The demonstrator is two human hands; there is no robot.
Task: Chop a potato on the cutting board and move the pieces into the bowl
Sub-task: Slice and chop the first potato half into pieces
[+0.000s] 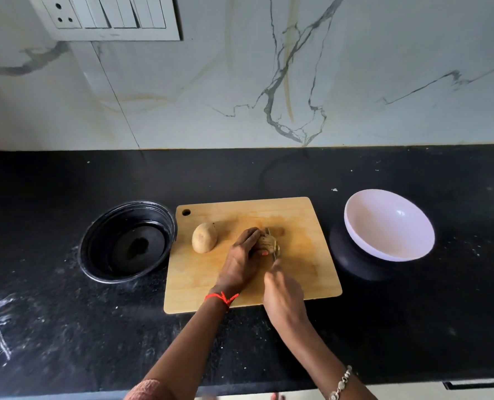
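A wooden cutting board [312, 272] lies on the black counter. My left hand [241, 262] presses down on a potato [267, 242] in the middle of the board. My right hand [283, 295] grips a knife [274, 254], whose blade stands across the right end of that potato; the handle is hidden in the hand. A second, whole potato [204, 237] rests on the board to the left. A white bowl [388, 225], tilted, with nothing in it, sits to the right of the board.
A round black container [127, 241] sits left of the board, touching its edge. The white bowl leans on a dark round base [352, 261]. The marble wall with a switch panel [107, 17] rises behind the counter. White powder marks the counter's left front.
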